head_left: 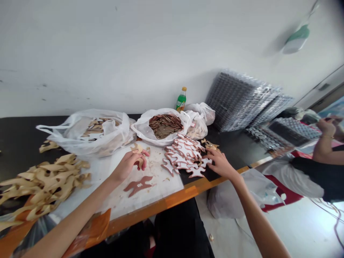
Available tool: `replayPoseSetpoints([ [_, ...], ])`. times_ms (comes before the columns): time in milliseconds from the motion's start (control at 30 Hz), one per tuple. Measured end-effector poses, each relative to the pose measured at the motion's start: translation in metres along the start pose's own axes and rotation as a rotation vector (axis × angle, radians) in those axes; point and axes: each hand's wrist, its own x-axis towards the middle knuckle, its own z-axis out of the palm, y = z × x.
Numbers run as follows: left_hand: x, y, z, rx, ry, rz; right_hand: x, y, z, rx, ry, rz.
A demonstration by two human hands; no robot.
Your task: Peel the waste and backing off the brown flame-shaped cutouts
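My left hand [130, 165] is over the white sheet [163, 186], its fingers curled around a tan peeled paper piece [138, 147]. Just below it, a reddish-brown animal-shaped cutout [138, 185] lies flat, with a small pale mark in its middle. My right hand [220, 164] rests at the right edge of a heap of white-faced cutouts [185, 154] with brown rims. Its fingers are spread and touch the outermost pieces; whether it grips one I cannot make out.
Tan paper scraps [51, 179] are heaped at the left. Plastic bags of pieces [113, 138] and brown cutouts [165, 125] stand behind. A green bottle [181, 99] and stacked clear trays [239, 100] line the wall. Another person's arm [324, 139] is at far right.
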Motion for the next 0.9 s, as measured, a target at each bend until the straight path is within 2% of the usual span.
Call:
replayPoseSetpoints([
  [100,0.000,0.000,-0.001,0.001,0.000,0.008,0.004,0.006,-0.003,0.037,0.037,-0.026],
  [233,0.000,0.001,-0.003,0.002,0.004,0.015,0.010,0.010,-0.015,0.236,0.119,-0.039],
  [433,-0.002,0.009,-0.001,-0.008,0.008,0.005,0.017,0.018,-0.059,0.627,0.033,0.133],
  [567,-0.003,0.009,0.000,-0.025,0.013,0.003,0.039,0.005,-0.078,0.783,0.159,0.163],
  [667,-0.003,0.006,-0.002,-0.009,0.018,0.002,0.069,-0.021,-0.073,0.830,0.252,0.135],
  [767,-0.003,0.005,-0.002,0.011,0.008,0.002,0.091,-0.036,-0.057,0.624,0.253,0.039],
  [833,-0.003,0.006,-0.002,0.029,0.010,0.005,0.089,-0.030,-0.043,0.389,0.313,0.052],
  [900,-0.004,0.007,-0.002,0.054,0.014,0.017,0.073,-0.016,-0.027,0.241,0.403,0.158],
])
